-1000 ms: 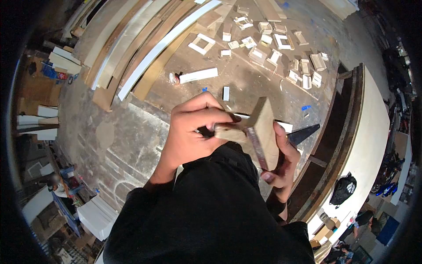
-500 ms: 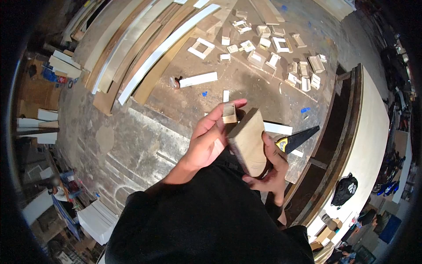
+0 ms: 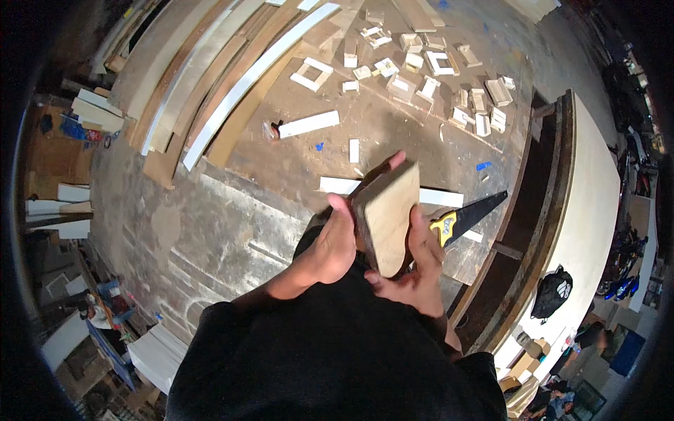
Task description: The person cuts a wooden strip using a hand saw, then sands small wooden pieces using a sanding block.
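Both my hands hold a wooden block (image 3: 390,219) with a broad pale face and a darker left edge, tilted in front of my chest. My left hand (image 3: 335,245) grips its left side, thumb up along the edge; its other fingers run behind, with a fingertip showing above the top. My right hand (image 3: 420,270) clasps the lower right side between thumb and fingers. What lies behind the block is hidden. Just to the right rests a handsaw (image 3: 472,219) with a yellow handle and dark blade. A white strip (image 3: 444,196) lies beyond the block.
Several small wooden frames and boxes (image 3: 442,64) are scattered on the floor ahead. Long boards (image 3: 242,81) lie at the upper left. A white-ended piece (image 3: 309,124) sits nearer. On the right stands a long pale panel (image 3: 590,210) with a black bag (image 3: 552,295) on it.
The block has turned more upright and shifted slightly left. The small hollow wooden piece at my left fingers is now out of sight behind it. My left thumb has moved onto the block's edge.
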A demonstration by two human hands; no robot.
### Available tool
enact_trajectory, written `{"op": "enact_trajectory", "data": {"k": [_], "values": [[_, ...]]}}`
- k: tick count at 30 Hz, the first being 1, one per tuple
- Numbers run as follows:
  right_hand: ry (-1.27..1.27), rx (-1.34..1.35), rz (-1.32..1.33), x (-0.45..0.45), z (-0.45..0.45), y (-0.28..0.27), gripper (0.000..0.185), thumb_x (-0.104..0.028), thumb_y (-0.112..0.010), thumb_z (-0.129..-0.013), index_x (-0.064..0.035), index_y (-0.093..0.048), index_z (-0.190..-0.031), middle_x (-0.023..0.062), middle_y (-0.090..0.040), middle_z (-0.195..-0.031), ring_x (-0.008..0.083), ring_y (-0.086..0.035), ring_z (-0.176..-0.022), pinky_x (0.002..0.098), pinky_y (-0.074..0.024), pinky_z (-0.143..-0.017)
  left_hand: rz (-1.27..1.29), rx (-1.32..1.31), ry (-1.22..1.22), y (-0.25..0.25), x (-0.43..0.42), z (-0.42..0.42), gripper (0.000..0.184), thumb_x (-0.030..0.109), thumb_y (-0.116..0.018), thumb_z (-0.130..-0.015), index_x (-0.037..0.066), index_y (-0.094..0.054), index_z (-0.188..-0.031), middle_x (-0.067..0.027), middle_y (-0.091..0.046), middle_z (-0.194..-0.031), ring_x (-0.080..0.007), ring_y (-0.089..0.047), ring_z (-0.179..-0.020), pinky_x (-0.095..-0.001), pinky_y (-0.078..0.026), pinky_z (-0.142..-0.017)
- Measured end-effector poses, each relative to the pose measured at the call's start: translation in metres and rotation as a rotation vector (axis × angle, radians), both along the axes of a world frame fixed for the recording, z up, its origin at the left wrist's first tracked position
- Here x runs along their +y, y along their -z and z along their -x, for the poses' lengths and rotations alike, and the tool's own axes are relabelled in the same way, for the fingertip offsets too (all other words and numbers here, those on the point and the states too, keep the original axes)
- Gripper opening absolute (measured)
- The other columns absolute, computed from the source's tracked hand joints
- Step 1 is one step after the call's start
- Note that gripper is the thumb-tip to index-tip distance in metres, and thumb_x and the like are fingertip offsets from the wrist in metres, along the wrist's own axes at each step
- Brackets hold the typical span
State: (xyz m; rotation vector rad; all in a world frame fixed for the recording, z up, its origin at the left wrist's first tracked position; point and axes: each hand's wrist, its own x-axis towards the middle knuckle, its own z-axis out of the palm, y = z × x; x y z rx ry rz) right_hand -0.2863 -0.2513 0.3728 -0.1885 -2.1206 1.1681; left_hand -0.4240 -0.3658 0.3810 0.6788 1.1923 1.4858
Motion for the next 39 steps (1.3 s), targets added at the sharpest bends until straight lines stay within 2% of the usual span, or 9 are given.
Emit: {"op": "enact_trajectory", "data": {"k": [3, 5, 6, 10, 17, 19, 21, 25, 39], "values": [[0.059, -0.191, -0.036, 0.013, -0.009, 0.006, 0.103, -0.019, -0.089, -0.067, 0.0037, -0.034, -0.151, 0.0223, -0.061, -0.115, 0.0303, -0.066, -0.101, 0.0389, -0.0538, -0.084, -0.145, 0.139, -0.143, 0.002, 0.011, -0.002, 0.083, 0.06, -0.005, -0.101, -0.003, -0.025, -0.152, -0.0187, -0.048, -0.141, -0.0239, -0.051, -0.128, -0.0365, -0.041, -0.107], [0.073, -0.098, 0.529, 0.015, -0.001, -0.003, 0.097, -0.01, -0.084, -0.072, 0.0039, -0.032, -0.152, 0.0202, -0.06, -0.116, 0.0271, -0.066, -0.1, 0.037, -0.0547, -0.083, 0.006, -0.247, -0.077, 0.01, 0.008, 0.001, 0.082, 0.068, -0.011, -0.098, 0.003, -0.046, -0.133, -0.009, -0.057, -0.112, -0.0133, -0.055, -0.089, -0.0307, -0.049, -0.075], [0.121, -0.071, 0.064, 0.03, 0.0, -0.006, 0.093, -0.002, -0.079, -0.074, 0.0038, -0.029, -0.153, 0.0197, -0.058, -0.12, 0.0249, -0.065, -0.104, 0.0347, -0.0549, -0.083, -0.01, -0.471, -0.165, -0.003, 0.014, -0.004, 0.073, 0.065, -0.014, -0.101, 0.006, -0.051, -0.122, -0.0072, -0.058, -0.101, -0.014, -0.057, -0.082, -0.0309, -0.049, -0.069], [0.147, -0.103, 0.009, 0.026, -0.015, 0.007, 0.1, -0.015, -0.087, -0.065, 0.0041, -0.037, -0.15, 0.0195, -0.063, -0.112, 0.0277, -0.066, -0.104, 0.0362, -0.0521, -0.088, 0.038, -0.466, -0.223, -0.005, 0.013, 0.002, 0.061, 0.056, -0.023, -0.106, 0.006, -0.055, -0.123, -0.0076, -0.064, -0.094, -0.0181, -0.063, -0.075, -0.0329, -0.051, -0.056], [0.033, -0.249, 0.03, 0.039, -0.015, 0.014, 0.098, -0.028, -0.09, -0.058, -0.0077, -0.05, -0.146, 0.0116, -0.059, -0.087, 0.0228, -0.059, -0.072, 0.0348, -0.0498, -0.066, 0.192, -0.255, -0.178, -0.003, 0.015, 0.006, 0.054, 0.044, -0.028, -0.106, -0.001, -0.055, -0.122, -0.0126, -0.066, -0.091, -0.0182, -0.067, -0.071, -0.0322, -0.055, -0.051], [-0.073, -0.375, -0.003, 0.037, -0.024, -0.003, 0.098, -0.022, -0.088, -0.061, 0.0007, -0.045, -0.146, 0.0201, -0.066, -0.111, 0.0264, -0.066, -0.099, 0.0331, -0.0497, -0.087, 0.216, -0.237, -0.209, -0.01, 0.016, 0.006, 0.056, 0.045, -0.03, -0.104, -0.003, -0.056, -0.119, -0.0132, -0.066, -0.086, -0.0194, -0.066, -0.064, -0.0327, -0.054, -0.047], [-0.052, -0.258, -0.026, 0.039, -0.019, 0.011, 0.096, -0.028, -0.088, -0.062, -0.0073, -0.048, -0.147, 0.0145, -0.063, -0.092, 0.0275, -0.064, -0.078, 0.0357, -0.0517, -0.07, 0.219, -0.138, -0.164, -0.018, 0.013, 0.003, 0.058, 0.044, -0.023, -0.107, -0.003, -0.057, -0.114, -0.014, -0.064, -0.087, -0.0181, -0.063, -0.063, -0.0313, -0.055, -0.048], [0.114, -0.375, 0.057, 0.07, -0.012, 0.008, 0.091, -0.023, -0.084, -0.066, 0.0014, -0.046, -0.145, 0.0216, -0.067, -0.112, 0.033, -0.068, -0.097, 0.0377, -0.0501, -0.091, 0.204, -0.351, -0.103, -0.001, 0.014, 0.012, 0.058, 0.045, -0.026, -0.107, -0.003, -0.056, -0.114, -0.0145, -0.064, -0.085, -0.0188, -0.062, -0.058, -0.0315, -0.055, -0.047], [-0.182, -0.347, 0.053, 0.054, -0.014, 0.022, 0.095, -0.021, -0.087, -0.061, 0.0022, -0.048, -0.144, 0.022, -0.063, -0.129, 0.0245, -0.064, -0.107, 0.0354, -0.046, -0.098, 0.277, -0.298, -0.212, 0.007, 0.012, 0.011, 0.06, 0.042, -0.026, -0.106, -0.003, -0.065, -0.106, -0.0108, -0.063, -0.075, -0.0189, -0.063, -0.056, -0.0317, -0.053, -0.044]]}}
